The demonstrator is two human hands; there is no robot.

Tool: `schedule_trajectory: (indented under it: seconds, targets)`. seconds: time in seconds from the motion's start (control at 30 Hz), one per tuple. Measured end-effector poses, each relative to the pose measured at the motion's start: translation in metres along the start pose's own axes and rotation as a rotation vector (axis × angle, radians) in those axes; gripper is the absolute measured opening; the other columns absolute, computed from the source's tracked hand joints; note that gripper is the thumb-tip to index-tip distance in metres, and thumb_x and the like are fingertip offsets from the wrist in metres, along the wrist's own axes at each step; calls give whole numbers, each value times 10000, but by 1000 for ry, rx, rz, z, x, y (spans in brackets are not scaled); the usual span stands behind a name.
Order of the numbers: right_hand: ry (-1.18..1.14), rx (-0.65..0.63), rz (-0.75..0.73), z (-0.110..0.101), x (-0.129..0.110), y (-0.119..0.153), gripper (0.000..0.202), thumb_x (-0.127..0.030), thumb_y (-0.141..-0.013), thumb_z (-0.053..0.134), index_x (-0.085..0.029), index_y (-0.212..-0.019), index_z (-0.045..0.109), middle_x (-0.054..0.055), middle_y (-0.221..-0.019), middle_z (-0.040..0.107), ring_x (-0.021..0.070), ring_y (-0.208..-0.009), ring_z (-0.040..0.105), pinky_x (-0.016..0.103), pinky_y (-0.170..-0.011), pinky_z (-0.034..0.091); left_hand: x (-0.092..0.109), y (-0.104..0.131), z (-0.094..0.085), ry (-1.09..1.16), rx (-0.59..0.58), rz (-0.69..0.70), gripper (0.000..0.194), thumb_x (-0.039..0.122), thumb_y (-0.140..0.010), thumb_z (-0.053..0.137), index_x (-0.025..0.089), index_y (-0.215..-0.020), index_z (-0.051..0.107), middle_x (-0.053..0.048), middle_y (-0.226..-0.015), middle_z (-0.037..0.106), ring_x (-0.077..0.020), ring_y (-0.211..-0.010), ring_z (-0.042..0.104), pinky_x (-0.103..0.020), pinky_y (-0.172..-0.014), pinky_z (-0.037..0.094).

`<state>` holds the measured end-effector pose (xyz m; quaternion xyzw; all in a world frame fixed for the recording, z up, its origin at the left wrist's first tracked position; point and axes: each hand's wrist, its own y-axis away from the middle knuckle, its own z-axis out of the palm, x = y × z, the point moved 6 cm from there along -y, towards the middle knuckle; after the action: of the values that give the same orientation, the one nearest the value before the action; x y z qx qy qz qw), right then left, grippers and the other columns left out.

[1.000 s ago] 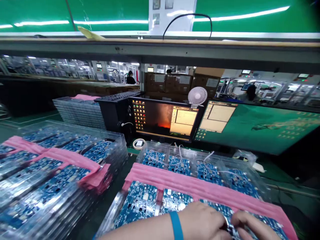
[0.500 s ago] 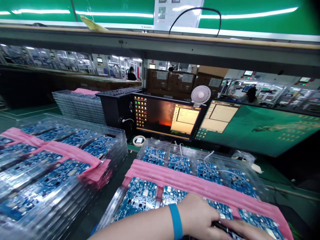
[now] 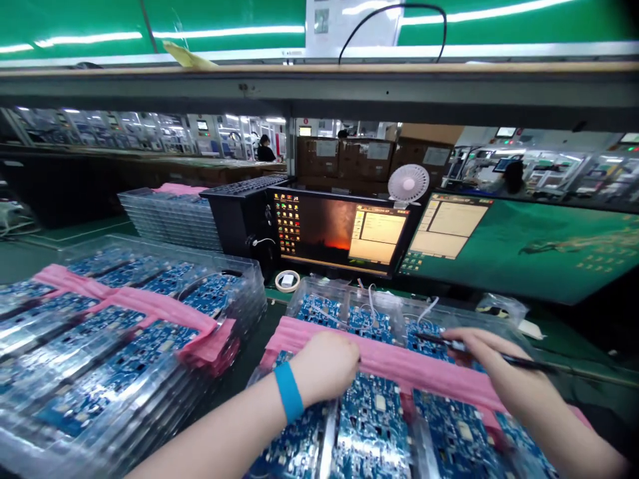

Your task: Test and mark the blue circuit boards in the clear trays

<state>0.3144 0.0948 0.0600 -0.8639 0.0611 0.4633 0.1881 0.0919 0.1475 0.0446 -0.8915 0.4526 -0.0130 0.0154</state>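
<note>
Circuit boards [image 3: 374,419] — blue, crowded with small components.

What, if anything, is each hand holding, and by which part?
Right hand: a black pen-like tool, toward its front end. Left hand: cannot be told.

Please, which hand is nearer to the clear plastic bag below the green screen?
Right. The right hand is in front of the bag; the left hand is farther left, at the pink strip.

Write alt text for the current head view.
The right hand holds a slim dark tool over blue circuit boards in a clear tray, while the left hand, wearing a blue wristband, partly hides a pink strip. Stacked trays stand at left; two lit monitors behind.
</note>
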Motion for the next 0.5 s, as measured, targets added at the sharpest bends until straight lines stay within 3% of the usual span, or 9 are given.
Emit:
schedule_trajectory:
  seconds: [0.07, 0.13, 0.27, 0.37, 0.5]
  targets:
    - [-66, -125, 44, 40, -18, -21, 289, -416, -770, 465, -201, -829, 650, 52, -860, 612, 214, -733, 587, 253, -583, 497, -25, 5, 11, -9, 2, -113, 157, 172, -770, 419, 130, -736, 566, -94, -727, 614, -243, -672, 585, -342, -594, 452]
    - [5, -192, 0, 82, -33, -42, 267, -382, -782, 434, -199, -768, 627, 24, -683, 603, 182, -621, 573, 225, -492, 451, -41, 6, 22, -1, 2, -160, 180, 175, -791, 389, 126, -755, 559, -103, -766, 611, -241, -707, 585, -344, -621, 451]
    - [21, -230, -87, 156, -43, -77, 194, -336, -780, 436, -211, -726, 574, -25, -635, 575, 137, -569, 534, 204, -492, 391, -53, 5, 36, 27, -28, -157, 182, 201, -800, 392, 142, -746, 555, -83, -783, 617, -217, -739, 588, -318, -659, 450]
    - [70, -210, -123, 191, -37, -93, 220, -349, -783, 454, -201, -642, 537, -22, -622, 558, 144, -610, 519, 214, -524, 360, -53, 6, 39, 49, -44, -151, 178, 199, -798, 387, 152, -762, 555, -69, -779, 619, -209, -744, 589, -303, -658, 451]
    - [124, -212, -133, 212, -24, -102, 275, -319, -801, 432, -187, -570, 504, -13, -579, 523, 143, -594, 496, 221, -538, 336, -52, 9, 40, 81, -59, -159, 168, 216, -795, 399, 158, -763, 553, -58, -767, 617, -208, -728, 588, -298, -636, 453]
